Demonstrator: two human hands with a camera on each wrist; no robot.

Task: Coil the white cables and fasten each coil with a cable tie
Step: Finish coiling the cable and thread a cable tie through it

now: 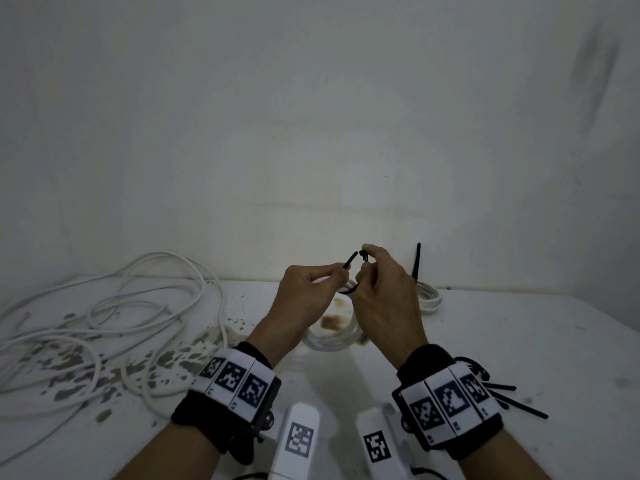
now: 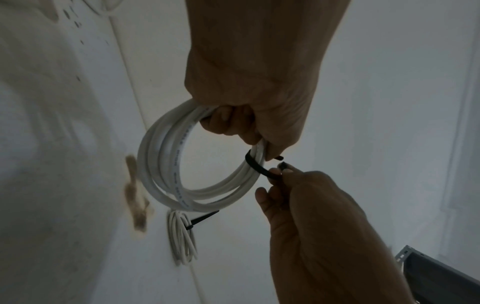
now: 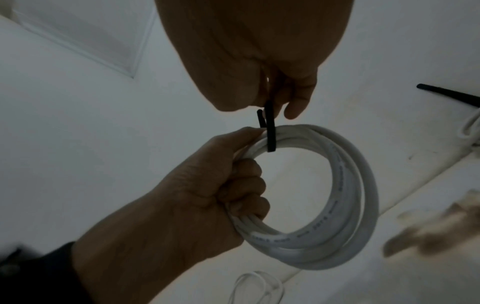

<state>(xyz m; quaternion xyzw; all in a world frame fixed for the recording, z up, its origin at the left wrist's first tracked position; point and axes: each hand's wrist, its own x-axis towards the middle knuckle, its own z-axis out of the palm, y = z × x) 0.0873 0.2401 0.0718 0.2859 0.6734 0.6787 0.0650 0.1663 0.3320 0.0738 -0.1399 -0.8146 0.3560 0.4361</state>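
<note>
Left hand (image 2: 249,82) grips the white coil (image 2: 166,164) above the table (image 1: 519,341) and pinches the black tie's (image 2: 255,166) tail; right hand (image 2: 311,216) pinches its head. Miss the slot, and the loops may spring loose.

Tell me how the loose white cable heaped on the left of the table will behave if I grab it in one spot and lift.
The loose white cable would probably sag and trail, since it sprawls in slack loops. It looks springy rather than limp: its curves are wide, with no sharp kinks. The crossed strands may well snag and drag each other along.
</note>
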